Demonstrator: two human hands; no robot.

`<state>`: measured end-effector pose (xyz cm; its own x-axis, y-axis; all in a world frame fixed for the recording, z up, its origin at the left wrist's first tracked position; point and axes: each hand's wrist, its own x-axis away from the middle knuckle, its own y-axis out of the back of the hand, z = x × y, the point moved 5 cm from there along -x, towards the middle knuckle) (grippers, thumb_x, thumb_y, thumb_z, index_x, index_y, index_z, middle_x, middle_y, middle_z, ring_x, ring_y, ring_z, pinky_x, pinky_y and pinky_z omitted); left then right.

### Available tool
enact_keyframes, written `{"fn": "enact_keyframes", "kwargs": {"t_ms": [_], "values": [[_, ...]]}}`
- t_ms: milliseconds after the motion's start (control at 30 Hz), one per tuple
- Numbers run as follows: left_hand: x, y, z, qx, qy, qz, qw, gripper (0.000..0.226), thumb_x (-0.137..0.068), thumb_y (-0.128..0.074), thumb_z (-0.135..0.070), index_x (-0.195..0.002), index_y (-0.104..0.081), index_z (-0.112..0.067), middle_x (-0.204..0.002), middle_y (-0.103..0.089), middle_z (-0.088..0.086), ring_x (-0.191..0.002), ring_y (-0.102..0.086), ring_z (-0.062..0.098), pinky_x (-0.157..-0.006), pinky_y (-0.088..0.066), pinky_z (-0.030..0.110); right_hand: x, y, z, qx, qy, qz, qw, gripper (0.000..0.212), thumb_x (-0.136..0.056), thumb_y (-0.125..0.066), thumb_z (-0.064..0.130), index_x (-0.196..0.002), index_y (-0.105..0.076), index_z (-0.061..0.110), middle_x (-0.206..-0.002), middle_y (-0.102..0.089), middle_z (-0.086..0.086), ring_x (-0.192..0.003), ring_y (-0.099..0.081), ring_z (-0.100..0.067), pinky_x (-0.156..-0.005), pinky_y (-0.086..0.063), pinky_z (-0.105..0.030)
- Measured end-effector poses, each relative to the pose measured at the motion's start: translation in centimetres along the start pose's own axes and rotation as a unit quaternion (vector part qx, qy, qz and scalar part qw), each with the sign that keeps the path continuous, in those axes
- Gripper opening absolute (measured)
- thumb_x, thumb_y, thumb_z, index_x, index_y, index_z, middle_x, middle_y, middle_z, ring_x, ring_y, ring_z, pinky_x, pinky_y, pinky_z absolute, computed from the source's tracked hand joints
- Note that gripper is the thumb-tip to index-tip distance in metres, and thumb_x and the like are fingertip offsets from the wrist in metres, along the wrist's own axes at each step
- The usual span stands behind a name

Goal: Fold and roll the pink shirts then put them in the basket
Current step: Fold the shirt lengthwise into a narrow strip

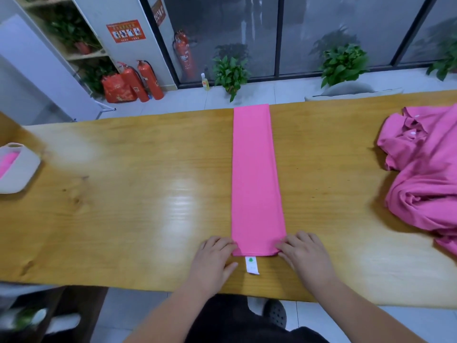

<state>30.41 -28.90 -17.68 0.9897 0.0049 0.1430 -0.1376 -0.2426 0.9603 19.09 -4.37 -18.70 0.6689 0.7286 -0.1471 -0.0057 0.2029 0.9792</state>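
A pink shirt lies folded into a long narrow strip across the wooden table, running from the far edge to the near side. A white label sticks out of its near end. My left hand pinches the strip's near left corner. My right hand grips the near right corner, where the cloth curls up slightly. A loose heap of pink shirts sits at the table's right end. The white basket stands at the far left with something pink inside.
Beyond the table's far edge are potted plants, red fire extinguishers and a glass wall. A grey cushion shows behind the far edge. My legs and a shoe are below the near edge.
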Motion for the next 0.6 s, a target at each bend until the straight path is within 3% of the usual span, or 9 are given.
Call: {"fn": "enact_keyframes", "kwargs": {"t_ms": [133,300,400,500,600], "values": [[-0.6,0.7,-0.6,-0.008,0.006,0.01,1.0,0.046,-0.095,-0.056,-0.057,-0.138,-0.055,-0.04,-0.138,-0.054,-0.023,-0.128,-0.045,0.01,-0.107,-0.04,0.032,-0.9,-0.6,-0.1,0.002,-0.014,-0.008,1.0,0.022,-0.08,-0.088,0.02,-0.088,-0.069,0.025,-0.08,-0.059,0.008,-0.079,-0.05,-0.023,-0.07,-0.039,-0.039],[-1.8,1.0,-0.6,-0.034,0.005,0.002,0.999,0.05,-0.093,-0.058,-0.061,-0.137,-0.054,-0.038,-0.127,-0.06,-0.021,-0.121,-0.049,0.012,-0.112,-0.037,0.036,-1.8,-0.7,-1.3,-0.072,-0.108,0.013,0.991,0.015,-0.087,-0.082,0.041,-0.097,-0.075,0.032,-0.085,-0.068,0.016,-0.085,-0.057,-0.018,-0.068,-0.047,-0.038],[-2.4,0.6,-0.6,-0.048,-0.001,-0.026,0.998,0.03,-0.094,-0.065,-0.046,-0.122,-0.062,-0.035,-0.109,-0.065,-0.019,-0.107,-0.055,0.014,-0.106,-0.041,0.035,-2.1,-0.6,-2.0,-0.111,-0.134,0.029,0.984,0.017,-0.09,-0.078,0.047,-0.103,-0.077,0.036,-0.092,-0.073,0.018,-0.089,-0.059,-0.016,-0.073,-0.047,-0.037],[-2.9,0.4,-0.1,-0.034,0.015,-0.054,0.998,0.01,-0.099,-0.063,-0.038,-0.107,-0.066,-0.034,-0.099,-0.066,-0.02,-0.1,-0.056,0.013,-0.099,-0.044,0.034,-1.8,-0.5,-2.2,-0.125,-0.137,0.024,0.982,0.021,-0.094,-0.069,0.054,-0.109,-0.076,0.041,-0.096,-0.071,0.023,-0.091,-0.054,-0.011,-0.077,-0.045,-0.035],[-3.4,0.4,0.8,0.016,0.039,-0.064,0.997,0.014,-0.102,-0.058,-0.043,-0.107,-0.069,-0.036,-0.099,-0.069,-0.021,-0.099,-0.056,0.01,-0.096,-0.043,0.033,-0.9,-0.1,-1.9,-0.107,-0.099,0.006,0.989,0.03,-0.095,-0.065,0.061,-0.116,-0.072,0.042,-0.098,-0.067,0.024,-0.091,-0.051,-0.012,-0.077,-0.042,-0.035]]}}
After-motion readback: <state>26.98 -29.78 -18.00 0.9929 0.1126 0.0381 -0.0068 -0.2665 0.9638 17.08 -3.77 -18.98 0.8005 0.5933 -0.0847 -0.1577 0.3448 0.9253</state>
